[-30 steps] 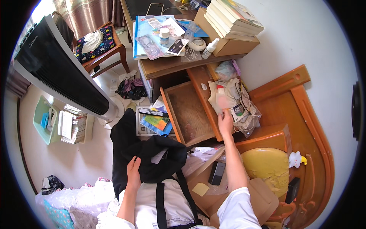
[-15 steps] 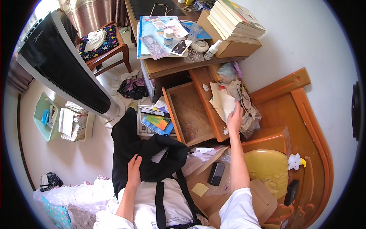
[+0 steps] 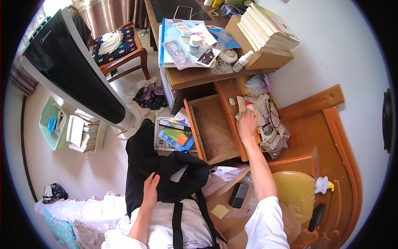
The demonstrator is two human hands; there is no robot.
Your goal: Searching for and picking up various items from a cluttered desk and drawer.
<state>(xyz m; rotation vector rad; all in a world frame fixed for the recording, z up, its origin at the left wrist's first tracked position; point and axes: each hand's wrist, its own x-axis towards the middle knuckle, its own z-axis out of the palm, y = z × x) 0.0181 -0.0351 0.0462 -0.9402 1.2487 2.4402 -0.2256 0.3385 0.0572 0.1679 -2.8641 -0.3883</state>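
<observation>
My right hand [image 3: 248, 124] reaches over the filled compartment beside the pulled-out drawer [image 3: 212, 128]. Its curled fingers are down among papers [image 3: 242, 107], next to a small red-and-white item [image 3: 249, 103]; what is under the fingertips is hidden. Around that hand lie a clear plastic bag [image 3: 282, 143], a dark cable loop [image 3: 273, 118] and more paper pieces. My left hand [image 3: 151, 191] rests against black cloth [image 3: 166, 168] over my lap, fingers loosely stretched and apparently holding nothing. A pale tag or slip [image 3: 178, 174] lies on that cloth.
Books [image 3: 269, 29] and a cardboard box [image 3: 265, 58] stand on the desk [image 3: 186, 78], near a white bottle [image 3: 243, 61] and folders. Below are a black power bank [image 3: 239, 195] and a yellow stool seat [image 3: 294, 191]. A tower fan [image 3: 78, 70] and paper-filled bin [image 3: 85, 133] stand left.
My right hand has moved down from the upright cream paper into the pile, left and nearer the drawer edge. My left hand stays on the black cloth. The view has shifted slightly.
</observation>
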